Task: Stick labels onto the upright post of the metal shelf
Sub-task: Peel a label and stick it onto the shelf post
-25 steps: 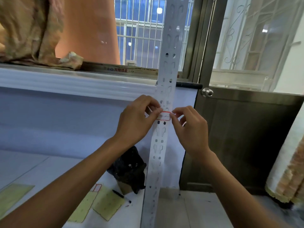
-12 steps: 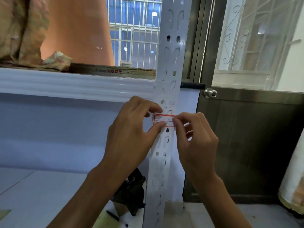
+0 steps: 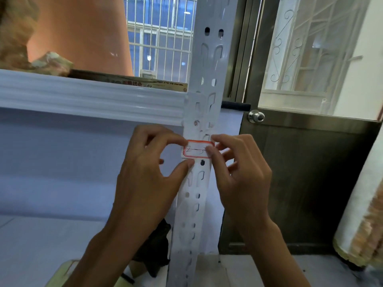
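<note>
White red-bordered paper label (image 3: 196, 149) lies across the white perforated metal upright post (image 3: 210, 65), just below where the white ribbed shelf beam (image 3: 93, 100) joins the post. Left hand (image 3: 149, 172) pinches the label's left end. Right hand (image 3: 241, 172) pinches its right end, thumb on its face, seemingly to keep it level for pressing down.

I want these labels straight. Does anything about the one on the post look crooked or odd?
Nothing stands out. The red-bordered label lies roughly square across the white post, just below the shelf beam, held at its ends by the left hand and right hand. It spans the post's full width.
</note>
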